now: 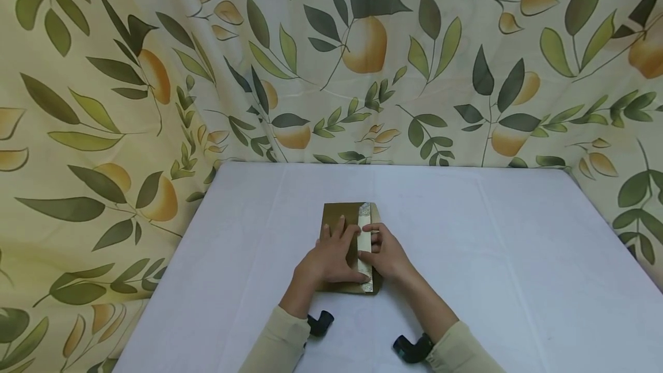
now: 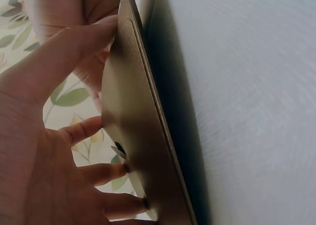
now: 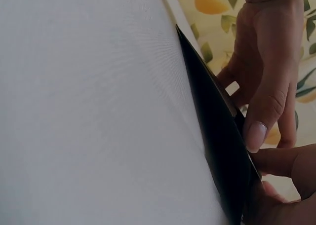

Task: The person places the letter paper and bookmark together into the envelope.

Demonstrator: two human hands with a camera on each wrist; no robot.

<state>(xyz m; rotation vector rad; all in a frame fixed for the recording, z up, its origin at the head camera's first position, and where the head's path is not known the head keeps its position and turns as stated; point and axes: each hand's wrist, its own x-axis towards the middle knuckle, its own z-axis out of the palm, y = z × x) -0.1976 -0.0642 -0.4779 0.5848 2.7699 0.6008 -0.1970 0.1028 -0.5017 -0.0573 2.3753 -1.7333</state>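
Note:
A flat gold-brown folder-like item [image 1: 339, 212] lies on the table, with a pale strip [image 1: 364, 240] running along its right part. This strip has silvery patterned ends. My left hand [image 1: 331, 255] rests on the item, fingers spread over the cover and thumb reaching to the strip's near end. At the strip's middle, my right hand [image 1: 388, 255] has curled fingers and pinches its edge between thumb and fingers. In the left wrist view, the item's gold face [image 2: 133, 87] shows a thin layered edge. The right wrist view shows its dark side [image 3: 212, 116] and the left thumb overlapping the edge.
A white-covered table [image 1: 492, 258] spreads around the item on all sides. Behind it and to the left hangs a curtain [image 1: 425, 120] printed with leaves and fruit. Black wrist cameras [image 1: 414, 350] sit by both sleeves, low over the table.

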